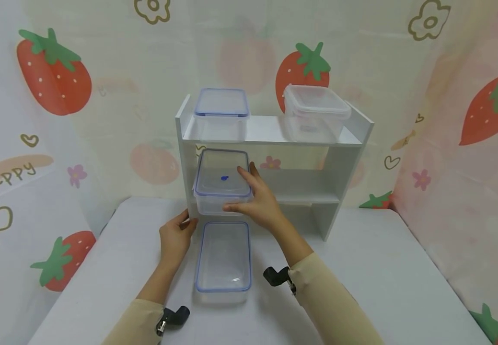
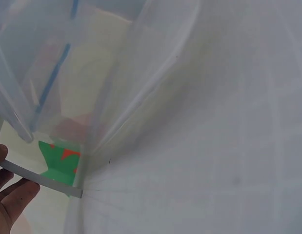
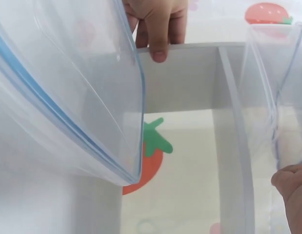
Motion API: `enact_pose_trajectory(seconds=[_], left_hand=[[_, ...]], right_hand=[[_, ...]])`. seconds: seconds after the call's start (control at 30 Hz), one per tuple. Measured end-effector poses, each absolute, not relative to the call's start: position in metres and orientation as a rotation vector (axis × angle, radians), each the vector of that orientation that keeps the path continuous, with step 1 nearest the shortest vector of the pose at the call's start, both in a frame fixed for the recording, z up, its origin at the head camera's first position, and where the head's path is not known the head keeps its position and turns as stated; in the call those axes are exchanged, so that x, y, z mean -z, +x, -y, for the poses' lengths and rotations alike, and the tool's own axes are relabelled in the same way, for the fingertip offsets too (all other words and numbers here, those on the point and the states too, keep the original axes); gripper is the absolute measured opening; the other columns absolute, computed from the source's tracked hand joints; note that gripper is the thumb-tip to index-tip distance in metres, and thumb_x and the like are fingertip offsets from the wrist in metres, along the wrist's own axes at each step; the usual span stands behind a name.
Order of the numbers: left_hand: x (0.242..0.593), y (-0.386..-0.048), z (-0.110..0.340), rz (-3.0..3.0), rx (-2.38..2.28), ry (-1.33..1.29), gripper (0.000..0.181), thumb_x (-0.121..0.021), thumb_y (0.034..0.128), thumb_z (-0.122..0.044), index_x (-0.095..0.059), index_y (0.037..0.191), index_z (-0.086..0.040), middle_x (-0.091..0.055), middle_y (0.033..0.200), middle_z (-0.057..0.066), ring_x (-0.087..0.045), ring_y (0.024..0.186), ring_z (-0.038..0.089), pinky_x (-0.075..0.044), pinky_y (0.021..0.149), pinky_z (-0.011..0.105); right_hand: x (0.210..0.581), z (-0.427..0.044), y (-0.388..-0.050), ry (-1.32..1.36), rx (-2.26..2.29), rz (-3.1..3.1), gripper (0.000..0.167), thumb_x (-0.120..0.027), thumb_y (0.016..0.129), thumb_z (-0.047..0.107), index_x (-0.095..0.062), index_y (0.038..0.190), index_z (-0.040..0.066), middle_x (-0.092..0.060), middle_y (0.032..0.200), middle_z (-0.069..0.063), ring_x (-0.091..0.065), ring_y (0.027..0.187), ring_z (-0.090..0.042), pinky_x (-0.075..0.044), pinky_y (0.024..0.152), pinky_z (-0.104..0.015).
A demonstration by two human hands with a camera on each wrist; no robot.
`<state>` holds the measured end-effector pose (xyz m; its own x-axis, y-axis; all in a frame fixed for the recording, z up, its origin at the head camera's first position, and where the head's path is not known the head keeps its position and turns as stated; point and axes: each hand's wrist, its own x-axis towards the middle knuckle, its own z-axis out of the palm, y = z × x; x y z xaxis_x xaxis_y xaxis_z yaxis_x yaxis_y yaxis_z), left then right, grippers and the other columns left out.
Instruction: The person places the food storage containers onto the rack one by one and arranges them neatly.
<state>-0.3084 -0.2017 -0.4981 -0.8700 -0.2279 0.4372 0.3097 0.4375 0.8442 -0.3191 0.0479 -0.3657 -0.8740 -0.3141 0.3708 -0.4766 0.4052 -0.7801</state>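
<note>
Pinching the left side panel point(image 1: 188, 177) of the white shelf unit point(image 1: 343, 165), the left hand point(image 1: 177, 239) has its digits to either side of the edge, and from where I stand that looks like a steadying grip. The right hand point(image 1: 258, 197) is spread wide at the near right corner of the middle container point(image 1: 214, 165), thumb against the front, fingers reaching over the lid, more pressing than clasping. That container, a blue mark point(image 1: 225, 178) on its lid, is at the left of the middle tier, its near end seeming to jut past the board. To seat it well, I'd push low and square on the front wall rather than on the lid, stay parallel to the panel, and brace the unit against sliding on the white table point(image 1: 382, 278). I'd also mind the lower container point(image 1: 224, 256) just beneath, which a dropping wrist could knock
</note>
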Motion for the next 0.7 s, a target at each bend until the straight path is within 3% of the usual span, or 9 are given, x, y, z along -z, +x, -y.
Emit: enact_pose_trajectory(seconds=[0.7], left_hand=[[0.498,-0.307,0.202,2.216,1.461,-0.075,0.04,-0.07,0.0989,-0.014,-0.063,0.137,-0.004,-0.068,0.132,0.019,-0.075,0.104,0.033,-0.062,0.088,0.043]], right_hand=[[0.371,-0.038,-0.342,0.718,-1.436,2.528,0.109,-0.094,0.07,0.041,-0.034,0.161,0.029,-0.007,0.173,-0.003,-0.012,0.159,-0.027,-0.025,0.127,-0.052]])
